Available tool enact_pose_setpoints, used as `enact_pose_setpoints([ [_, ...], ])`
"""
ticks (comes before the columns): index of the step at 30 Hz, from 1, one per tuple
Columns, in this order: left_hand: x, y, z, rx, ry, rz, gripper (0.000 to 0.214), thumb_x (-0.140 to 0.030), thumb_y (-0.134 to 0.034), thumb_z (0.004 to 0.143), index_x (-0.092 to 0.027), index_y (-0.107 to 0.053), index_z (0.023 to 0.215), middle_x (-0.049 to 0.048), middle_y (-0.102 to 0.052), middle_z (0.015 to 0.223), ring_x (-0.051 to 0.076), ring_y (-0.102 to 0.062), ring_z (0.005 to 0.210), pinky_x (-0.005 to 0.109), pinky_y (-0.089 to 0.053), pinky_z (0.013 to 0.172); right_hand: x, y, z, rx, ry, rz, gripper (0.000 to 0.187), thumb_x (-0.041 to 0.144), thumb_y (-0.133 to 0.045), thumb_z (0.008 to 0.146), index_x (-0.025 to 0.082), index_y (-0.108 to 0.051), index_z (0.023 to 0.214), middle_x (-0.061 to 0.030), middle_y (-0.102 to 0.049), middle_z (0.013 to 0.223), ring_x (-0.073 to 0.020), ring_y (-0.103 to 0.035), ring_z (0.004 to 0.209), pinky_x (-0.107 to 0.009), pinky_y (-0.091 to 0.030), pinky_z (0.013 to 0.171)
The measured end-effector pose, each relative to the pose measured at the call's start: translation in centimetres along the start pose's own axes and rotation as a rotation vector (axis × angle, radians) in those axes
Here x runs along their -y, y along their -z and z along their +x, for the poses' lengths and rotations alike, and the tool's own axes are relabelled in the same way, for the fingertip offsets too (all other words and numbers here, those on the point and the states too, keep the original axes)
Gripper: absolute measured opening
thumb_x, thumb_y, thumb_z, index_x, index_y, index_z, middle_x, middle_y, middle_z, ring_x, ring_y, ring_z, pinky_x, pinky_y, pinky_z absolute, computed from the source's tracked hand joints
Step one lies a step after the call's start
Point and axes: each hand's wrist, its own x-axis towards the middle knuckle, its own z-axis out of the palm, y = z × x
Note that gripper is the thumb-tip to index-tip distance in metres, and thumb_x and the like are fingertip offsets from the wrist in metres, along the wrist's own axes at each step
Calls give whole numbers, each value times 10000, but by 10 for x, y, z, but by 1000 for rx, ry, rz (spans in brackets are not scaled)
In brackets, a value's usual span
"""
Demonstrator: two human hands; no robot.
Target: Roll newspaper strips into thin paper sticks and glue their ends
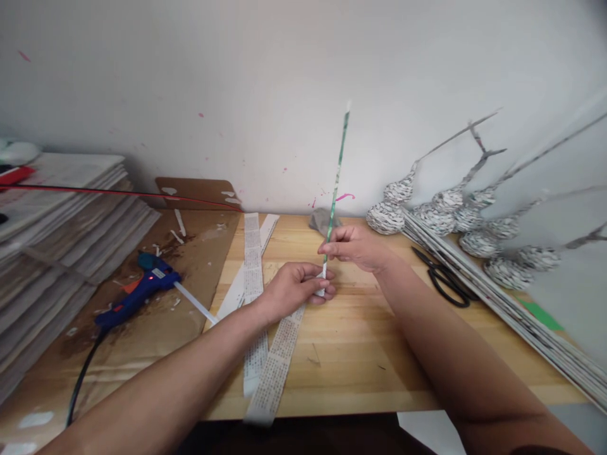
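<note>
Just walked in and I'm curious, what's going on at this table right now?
A person holds a thin rolled paper stick upright over a wooden table. The right hand pinches it partway up, and the left hand grips its bottom end, where a newspaper strip meets it. More strips lie alongside. A blue glue gun rests at the left, black scissors and coiled paper pieces at the right.

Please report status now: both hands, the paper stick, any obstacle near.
Left hand pinches paper stick base. Right hand grips it just above. Stick nearly upright. Newspaper strips beneath; nothing blocking.
</note>
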Motion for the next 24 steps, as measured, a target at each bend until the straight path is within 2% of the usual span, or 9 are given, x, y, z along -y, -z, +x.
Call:
enact_pose_setpoints([
  [2,0,0,0,2,3,3,293,-297,-717,762,-112,-683,987,91,-724,842,154,-679,788,289,-550,735,-1,1,0,-49,15,39,278,350,-805,632,143,-620,642,24,-556,540,-50,-414,455,-195,-199,401],
  [6,0,0,0,15,11,-1,309,-307,-722,757,-109,-680,990,92,-724,839,156,-680,786,297,-549,740,-1,2,0,56,-22,73,294,358,-788,654,135,-690,818,-3,-600,616,-68,-464,500,-193,-213,405],
  [9,1,0,0,17,12,12,295,-307,-716,761,-111,-682,980,93,-725,838,159,-680,794,298,-546,743,0,1,0,27,-24,43,273,338,-809,623,131,-634,650,6,-580,559,-49,-394,449,-196,-202,397],
  [11,2,0,0,14,1,12,297,-310,-715,762,-111,-683,980,93,-724,836,160,-680,790,296,-546,736,0,1,0,-14,-6,50,276,320,-820,606,138,-615,641,15,-575,563,-49,-400,455,-192,-209,400],
  [14,0,1,0,16,-12,1,307,-311,-722,756,-109,-684,983,97,-723,843,165,-683,792,301,-548,734,1,2,-2,86,-22,51,282,325,-802,637,139,-679,810,-2,-602,650,-74,-477,537,-189,-233,417],
  [16,0,1,-1,19,-9,-6,314,-309,-733,745,-110,-684,983,98,-725,845,170,-684,799,306,-548,741,1,3,-2,143,-36,11,273,336,-787,660,130,-690,811,-11,-608,656,-74,-471,541,-193,-235,423],
  [20,0,0,0,22,1,-16,310,-307,-742,736,-112,-685,970,89,-726,834,163,-682,787,298,-546,736,-2,2,0,1,17,50,277,319,-813,623,142,-600,630,24,-567,563,-44,-372,452,-201,-204,412],
  [22,1,0,0,29,1,-19,306,-305,-740,739,-112,-684,970,86,-725,830,162,-683,785,302,-548,742,-2,2,0,-9,34,95,262,321,-810,629,150,-623,695,25,-571,589,-51,-398,467,-199,-194,408],
  [24,2,0,1,35,-2,-23,306,-303,-737,742,-111,-681,975,88,-726,833,166,-686,791,310,-550,751,-1,2,-1,68,14,86,271,343,-786,664,147,-672,814,3,-594,647,-64,-444,510,-198,-198,408],
])
